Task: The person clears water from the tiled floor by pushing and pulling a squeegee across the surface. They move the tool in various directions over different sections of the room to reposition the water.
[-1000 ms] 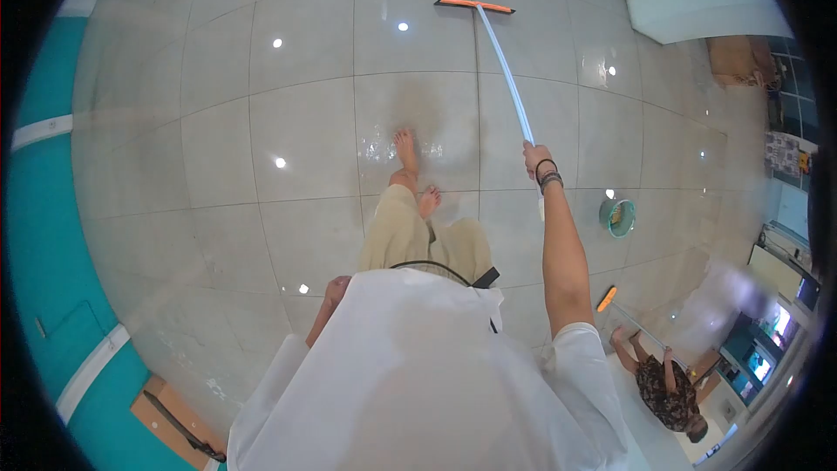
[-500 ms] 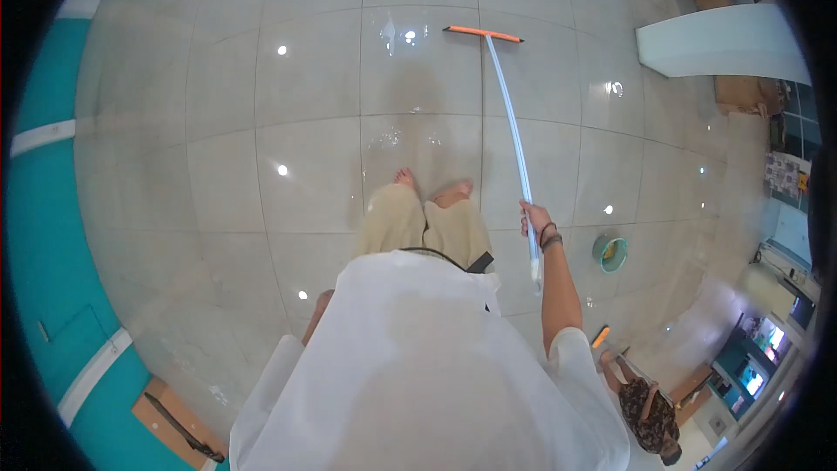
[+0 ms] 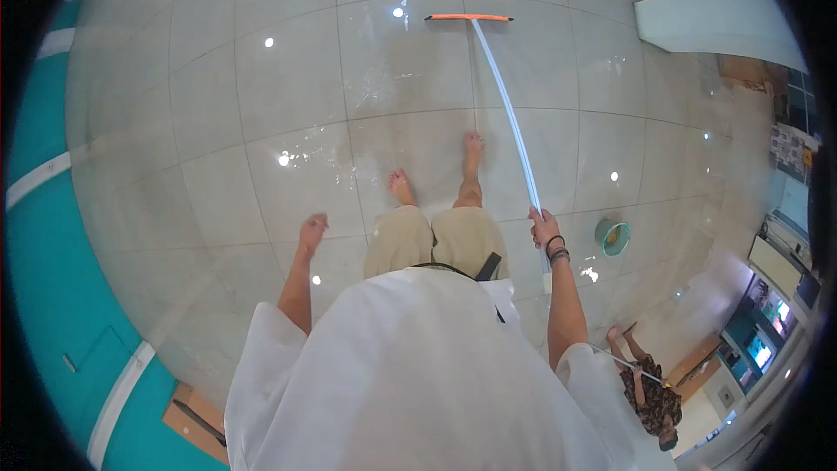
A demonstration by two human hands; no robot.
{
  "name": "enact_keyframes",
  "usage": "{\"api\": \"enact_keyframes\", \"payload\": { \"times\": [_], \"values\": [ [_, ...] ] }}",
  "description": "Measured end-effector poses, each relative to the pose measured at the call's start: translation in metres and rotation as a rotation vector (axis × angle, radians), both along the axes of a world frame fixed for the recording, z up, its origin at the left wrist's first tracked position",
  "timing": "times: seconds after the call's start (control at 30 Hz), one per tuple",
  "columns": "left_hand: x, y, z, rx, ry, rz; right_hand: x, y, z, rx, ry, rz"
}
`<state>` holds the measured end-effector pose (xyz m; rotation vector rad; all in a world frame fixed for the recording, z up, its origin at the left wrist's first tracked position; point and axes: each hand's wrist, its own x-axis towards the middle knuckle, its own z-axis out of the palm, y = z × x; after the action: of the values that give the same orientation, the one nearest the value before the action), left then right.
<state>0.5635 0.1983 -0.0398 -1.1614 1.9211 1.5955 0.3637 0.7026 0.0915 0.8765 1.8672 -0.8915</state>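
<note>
My right hand (image 3: 544,228) is wrapped round the upper part of a long pale pole. At the pole's far end, an orange squeegee head (image 3: 471,17) rests on the tiled floor (image 3: 296,78), ahead of my bare feet. My left hand (image 3: 314,228) hangs over the floor at my left side, touching nothing; its fingers look slightly bent and blurred. Wet, shiny patches lie on the tiles in front of me.
A green bucket (image 3: 612,237) stands to the right of my right hand. Another person (image 3: 647,397) holding a pole is at the lower right. A white curved pillar (image 3: 719,26) rises at the upper right, and a teal wall (image 3: 52,288) runs along the left.
My left hand has swung forward into view. My right foot has stepped forward. The squeegee head has shifted slightly left and farther away in view. The other person has moved a little.
</note>
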Motion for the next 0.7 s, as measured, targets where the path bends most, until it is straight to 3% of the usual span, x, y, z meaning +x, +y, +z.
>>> {"api": "enact_keyframes", "payload": {
  "times": [0.17, 0.23, 0.3, 0.37, 0.4, 0.53, 0.7],
  "values": [
    [0.039, 0.07, -0.025, -0.053, -0.197, -0.307, -0.02, 0.019, 0.003, -0.026, 0.066, 0.06],
    [0.027, 0.111, 0.009, 0.03, -0.228, -0.158, -0.026, 0.025, 0.004, -0.039, 0.052, 0.082],
    [0.062, 0.134, -0.014, -0.024, -0.061, -0.384, -0.038, 0.026, 0.003, -0.191, -0.106, -0.016],
    [0.091, 0.146, -0.013, -0.016, -0.07, -0.444, -0.05, 0.022, -0.002, -0.202, -0.112, -0.1],
    [0.105, 0.146, -0.01, 0.001, -0.117, -0.428, -0.056, 0.016, -0.006, -0.213, -0.121, -0.186],
    [0.155, 0.114, 0.019, 0.035, -0.295, -0.275, -0.077, -0.02, -0.013, -0.209, 0.044, -0.166],
    [0.182, 0.071, 0.038, 0.054, -0.388, 0.046, -0.099, -0.092, -0.022, -0.175, 0.181, 0.064]
  ]
}}
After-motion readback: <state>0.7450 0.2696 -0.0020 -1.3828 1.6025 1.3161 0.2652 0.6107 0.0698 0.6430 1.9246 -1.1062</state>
